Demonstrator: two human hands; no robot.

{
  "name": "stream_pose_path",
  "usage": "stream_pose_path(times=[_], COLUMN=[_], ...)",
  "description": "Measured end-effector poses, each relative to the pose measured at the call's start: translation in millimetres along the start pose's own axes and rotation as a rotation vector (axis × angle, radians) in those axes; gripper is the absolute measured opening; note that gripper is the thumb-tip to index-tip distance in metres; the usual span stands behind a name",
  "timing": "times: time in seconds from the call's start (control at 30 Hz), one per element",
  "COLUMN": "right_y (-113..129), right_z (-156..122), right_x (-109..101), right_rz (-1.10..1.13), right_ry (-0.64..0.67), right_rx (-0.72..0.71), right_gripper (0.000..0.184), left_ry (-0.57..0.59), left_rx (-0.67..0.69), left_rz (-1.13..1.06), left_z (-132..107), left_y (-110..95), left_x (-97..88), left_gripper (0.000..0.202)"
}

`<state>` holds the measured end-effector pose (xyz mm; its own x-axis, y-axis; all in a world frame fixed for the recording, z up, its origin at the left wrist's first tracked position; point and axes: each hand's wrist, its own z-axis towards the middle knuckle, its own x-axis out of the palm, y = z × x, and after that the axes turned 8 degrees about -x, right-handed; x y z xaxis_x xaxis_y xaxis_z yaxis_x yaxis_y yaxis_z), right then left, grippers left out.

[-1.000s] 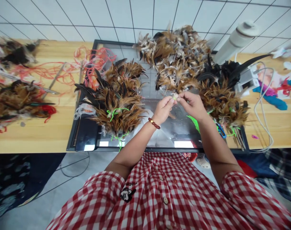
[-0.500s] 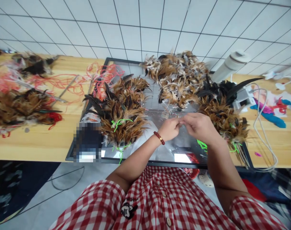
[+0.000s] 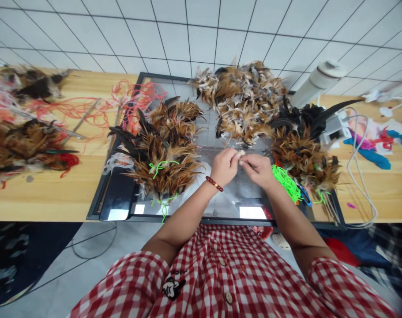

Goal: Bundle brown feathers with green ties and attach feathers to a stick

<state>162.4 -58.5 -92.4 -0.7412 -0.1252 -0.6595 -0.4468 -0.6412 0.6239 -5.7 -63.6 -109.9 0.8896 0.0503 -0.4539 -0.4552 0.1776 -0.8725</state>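
My left hand (image 3: 224, 165) and my right hand (image 3: 257, 169) meet over the glass-topped tray (image 3: 121, 207), fingers pinched together on a small pale feather tuft (image 3: 241, 154). A red bead bracelet circles my left wrist. A bundle of brown and black feathers tied with green string (image 3: 164, 152) lies left of my hands. A loose heap of brown and white feathers (image 3: 242, 99) sits beyond them. More dark and brown feathers (image 3: 305, 148) lie to the right, with a tangle of green string (image 3: 285, 181) beside my right wrist.
The wooden table (image 3: 48, 194) holds red string (image 3: 88, 108) and more feather bundles (image 3: 22, 145) at the left. A white cylinder (image 3: 315, 81), a white cable (image 3: 361, 176) and coloured scraps (image 3: 374, 143) stand at the right. A dark phone (image 3: 116, 198) lies on the tray's near left corner.
My hands stayed pinched together over the tray, shifting slightly left and nearer to me. The green string beside my right wrist now shows more. The camera view rose and tilted a little.
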Motion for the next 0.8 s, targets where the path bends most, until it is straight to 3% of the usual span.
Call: stream_pose_path(times=[0.17, 0.37, 0.47, 0.57, 0.7, 0.8], right_y=[-6, -3, 2, 3, -2, -7], right_z=[-5, -8, -6, -3, -1, -3], right_x=[-10, -18, -17, -16, -5, 5], right_rz=[-0.316, -0.245, -0.101, 0.047, 0.332, 0.412], right_ry=[0.085, 0.022, -0.118, -0.245, -0.137, -0.15], right_rx=[-0.185, -0.171, -0.108, 0.041, 0.178, 0.243], right_gripper=[0.031, 0.028, 0.026, 0.036, 0.07, 0.066], left_ry=[0.115, 0.272, 0.246, 0.149, 0.097, 0.084], left_rx=[-0.01, 0.108, 0.082, 0.006, -0.02, -0.067], left_rz=[0.308, 0.542, 0.397, 0.05, -0.235, -0.239], left_z=[0, -9, -8, -3, 2, 3], left_y=[-3, -17, -14, -8, -3, -3], left_x=[-1.4, -6.0, -4.6, -0.4, 3.3, 1.9], left_gripper=[0.023, 0.023, 0.027, 0.038, 0.048, 0.044])
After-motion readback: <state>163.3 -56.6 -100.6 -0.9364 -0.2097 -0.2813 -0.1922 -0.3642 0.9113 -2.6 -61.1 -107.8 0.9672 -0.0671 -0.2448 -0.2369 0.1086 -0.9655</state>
